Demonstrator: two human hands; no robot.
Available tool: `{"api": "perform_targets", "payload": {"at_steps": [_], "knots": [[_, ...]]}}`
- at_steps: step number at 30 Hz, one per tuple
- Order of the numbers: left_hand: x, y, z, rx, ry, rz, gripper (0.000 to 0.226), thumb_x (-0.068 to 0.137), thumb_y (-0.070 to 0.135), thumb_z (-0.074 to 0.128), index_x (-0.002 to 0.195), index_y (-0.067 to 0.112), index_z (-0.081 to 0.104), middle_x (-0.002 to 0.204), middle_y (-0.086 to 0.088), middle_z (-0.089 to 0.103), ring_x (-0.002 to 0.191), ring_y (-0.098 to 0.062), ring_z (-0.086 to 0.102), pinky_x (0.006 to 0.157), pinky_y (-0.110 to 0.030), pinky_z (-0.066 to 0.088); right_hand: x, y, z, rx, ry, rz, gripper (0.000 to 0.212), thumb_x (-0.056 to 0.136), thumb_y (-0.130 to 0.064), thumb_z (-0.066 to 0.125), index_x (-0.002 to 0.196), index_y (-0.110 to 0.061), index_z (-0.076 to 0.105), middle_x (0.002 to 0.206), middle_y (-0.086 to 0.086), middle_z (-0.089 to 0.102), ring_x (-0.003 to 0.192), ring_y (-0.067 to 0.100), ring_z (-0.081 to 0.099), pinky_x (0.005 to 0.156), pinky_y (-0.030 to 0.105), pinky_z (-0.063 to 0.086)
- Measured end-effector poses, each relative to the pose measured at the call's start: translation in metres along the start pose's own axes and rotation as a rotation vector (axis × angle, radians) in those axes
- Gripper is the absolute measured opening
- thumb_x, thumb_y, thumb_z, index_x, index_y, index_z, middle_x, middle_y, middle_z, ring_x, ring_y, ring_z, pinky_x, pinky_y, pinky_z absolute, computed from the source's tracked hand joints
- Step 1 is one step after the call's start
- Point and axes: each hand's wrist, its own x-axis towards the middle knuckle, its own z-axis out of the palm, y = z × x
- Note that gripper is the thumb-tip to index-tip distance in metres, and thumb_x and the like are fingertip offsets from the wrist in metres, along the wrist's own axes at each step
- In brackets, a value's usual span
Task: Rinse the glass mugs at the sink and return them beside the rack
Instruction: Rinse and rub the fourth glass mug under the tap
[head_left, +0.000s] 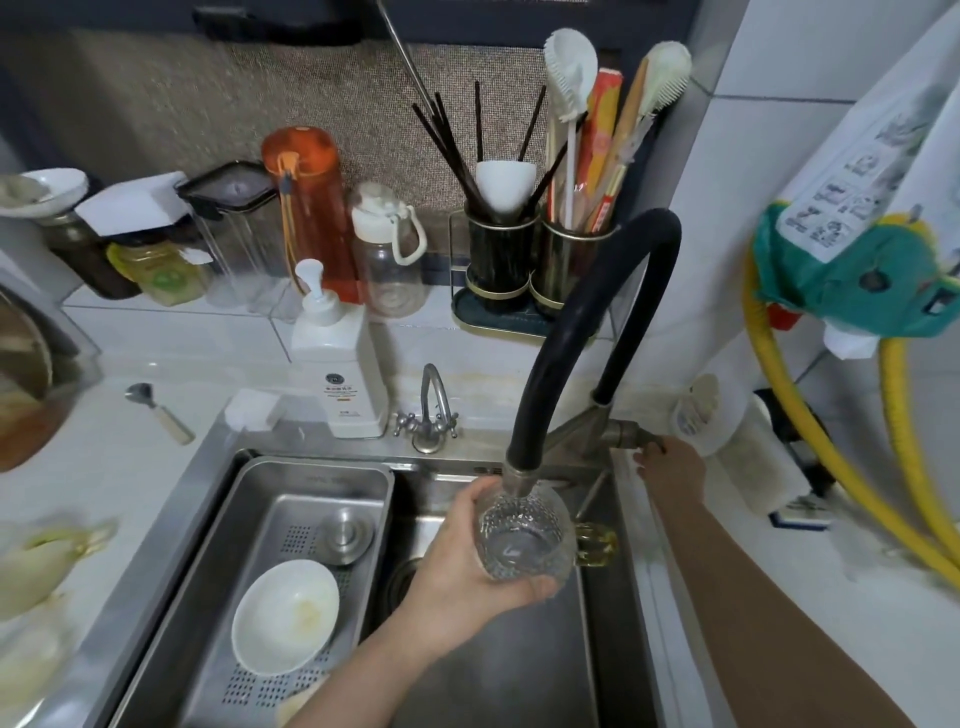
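Observation:
My left hand (457, 564) grips a textured glass mug (524, 538) with a yellow-tinted handle (597, 545), holding it over the steel sink (602, 623). The mug's mouth sits right under the nozzle of the black hose faucet (550, 379). Whether water is running I cannot tell. My right hand (670, 467) reaches to the right of the faucet base and closes its fingers on the metal faucet lever (631, 435). A second glass mug with a yellowish handle (47, 556) is blurred at the left edge on the counter.
A steel drain basket (291, 488) in the sink's left half holds a white bowl (285, 616) and a metal plug. Behind the sink stand a soap dispenser (337, 364), a small tap (431, 410), bottles and a utensil holder (535, 265). Yellow hoses (831, 457) run along the right.

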Motion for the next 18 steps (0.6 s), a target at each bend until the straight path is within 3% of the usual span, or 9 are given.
{"api": "perform_targets", "payload": {"at_steps": [3, 6, 9, 12, 15, 18], "knots": [[0.001, 0.0, -0.001, 0.014, -0.004, 0.003, 0.097, 0.045, 0.044, 0.089, 0.125, 0.043, 0.035, 0.12, 0.019, 0.058, 0.112, 0.005, 0.055, 0.098, -0.021, 0.042, 0.003, 0.0, -0.003, -0.029, -0.015, -0.012, 0.019, 0.092, 0.001, 0.047, 0.101, 0.007, 0.062, 0.1, 0.026, 0.065, 0.097, 0.041, 0.062, 0.089, 0.05, 0.048], [0.001, 0.001, -0.003, 0.026, -0.005, 0.007, 0.097, 0.045, 0.046, 0.087, 0.126, 0.042, 0.034, 0.121, 0.02, 0.056, 0.111, 0.006, 0.053, 0.097, -0.019, 0.041, 0.004, -0.003, -0.004, -0.018, 0.001, 0.006, 0.021, 0.094, -0.006, 0.047, 0.097, 0.005, 0.064, 0.091, 0.019, 0.064, 0.088, 0.033, 0.061, 0.084, 0.043, 0.047], [0.001, -0.002, -0.005, 0.015, -0.009, -0.004, 0.094, 0.045, 0.043, 0.087, 0.124, 0.041, 0.036, 0.119, 0.019, 0.057, 0.109, 0.006, 0.055, 0.093, -0.016, 0.042, -0.002, -0.008, -0.001, 0.054, -0.001, 0.023, 0.025, 0.095, -0.007, 0.045, 0.103, 0.009, 0.063, 0.092, 0.018, 0.063, 0.094, 0.038, 0.062, 0.085, 0.045, 0.047], [0.001, -0.008, -0.007, 0.0, -0.009, 0.0, 0.091, 0.045, 0.042, 0.087, 0.121, 0.042, 0.038, 0.119, 0.018, 0.056, 0.11, 0.005, 0.054, 0.091, -0.013, 0.041, -0.031, -0.012, 0.007, 0.128, 0.0, 0.096, 0.028, 0.093, -0.017, 0.054, 0.108, 0.005, 0.061, 0.096, 0.017, 0.064, 0.084, 0.027, 0.06, 0.073, 0.036, 0.048], [0.005, -0.013, -0.01, 0.053, 0.006, 0.026, 0.087, 0.042, 0.047, 0.084, 0.115, 0.048, 0.037, 0.12, 0.024, 0.042, 0.114, 0.012, 0.044, 0.095, -0.01, 0.036, -0.088, -0.014, 0.008, 0.354, -0.103, 0.063, 0.029, 0.093, -0.02, 0.058, 0.119, -0.008, 0.059, 0.105, 0.012, 0.066, 0.092, 0.021, 0.063, 0.086, 0.038, 0.052], [0.011, -0.02, -0.018, 0.086, 0.056, 0.019, 0.088, 0.038, 0.05, 0.081, 0.114, 0.047, 0.036, 0.121, 0.018, 0.036, 0.119, 0.005, 0.041, 0.099, -0.01, 0.034, -0.143, -0.02, 0.007, 0.392, -0.297, -0.05, 0.019, 0.094, -0.024, 0.056, 0.105, -0.016, 0.069, 0.098, 0.001, 0.072, 0.091, 0.015, 0.068, 0.086, 0.031, 0.054]]}}
